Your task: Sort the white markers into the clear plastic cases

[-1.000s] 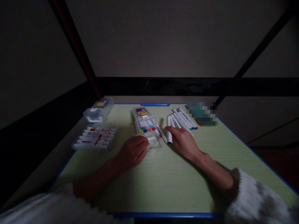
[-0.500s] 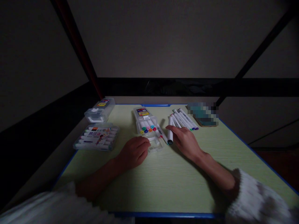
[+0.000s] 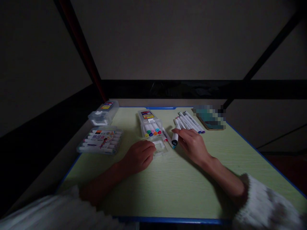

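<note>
My right hand pinches a white marker with a dark cap, lifting it just right of the open clear marker case. The case holds several markers with coloured ends. My left hand rests curled on the table, its fingers against the case's flipped-open lid. One marker with a red end lies on the table between the case and my right hand. A row of loose white markers lies behind my right hand.
A flat clear box of markers lies at the left, with a closed clear marker case behind it. A blurred-out dark object sits at the far right of the green table. The table has a blue edge.
My right hand has picked the dark-capped marker up from the table and drawn it slightly toward the case. My left hand has barely moved.
</note>
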`<action>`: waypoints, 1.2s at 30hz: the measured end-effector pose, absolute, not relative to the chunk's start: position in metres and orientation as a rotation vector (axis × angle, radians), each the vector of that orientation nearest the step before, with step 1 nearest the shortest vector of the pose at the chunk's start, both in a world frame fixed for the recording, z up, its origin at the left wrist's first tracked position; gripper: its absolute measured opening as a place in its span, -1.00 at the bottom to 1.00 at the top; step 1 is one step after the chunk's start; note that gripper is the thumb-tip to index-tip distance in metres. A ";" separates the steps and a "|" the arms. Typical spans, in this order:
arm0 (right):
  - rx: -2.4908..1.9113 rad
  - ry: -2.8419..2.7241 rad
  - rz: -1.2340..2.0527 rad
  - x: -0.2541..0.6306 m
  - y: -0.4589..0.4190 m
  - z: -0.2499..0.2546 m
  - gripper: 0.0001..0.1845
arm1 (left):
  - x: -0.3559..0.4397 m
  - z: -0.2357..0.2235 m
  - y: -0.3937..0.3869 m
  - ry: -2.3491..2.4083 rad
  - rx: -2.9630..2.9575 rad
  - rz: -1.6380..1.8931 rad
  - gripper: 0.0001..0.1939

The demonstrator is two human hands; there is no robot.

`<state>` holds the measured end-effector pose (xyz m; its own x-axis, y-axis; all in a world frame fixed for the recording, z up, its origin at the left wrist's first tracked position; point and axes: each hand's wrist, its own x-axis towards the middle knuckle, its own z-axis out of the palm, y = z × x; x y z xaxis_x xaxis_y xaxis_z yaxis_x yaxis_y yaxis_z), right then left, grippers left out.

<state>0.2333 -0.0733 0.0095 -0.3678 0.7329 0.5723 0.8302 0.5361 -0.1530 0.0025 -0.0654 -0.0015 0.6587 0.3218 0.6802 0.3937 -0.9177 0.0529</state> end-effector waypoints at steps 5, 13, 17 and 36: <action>-1.199 -2.174 -0.303 0.233 -0.076 0.012 -0.70 | 0.002 -0.002 -0.065 -0.564 -2.769 -1.109 -0.85; -1.167 -2.196 -0.340 0.232 -0.077 0.015 -0.68 | 0.002 -0.001 -0.065 -0.534 -2.767 -1.097 -0.86; -1.148 -2.208 -0.337 0.232 -0.076 0.014 -0.69 | 0.002 -0.002 -0.065 -0.530 -2.770 -1.099 -0.85; -1.044 -2.209 -0.401 0.230 -0.079 0.016 -0.71 | 0.007 0.004 -0.074 -0.436 -2.819 -0.817 -0.47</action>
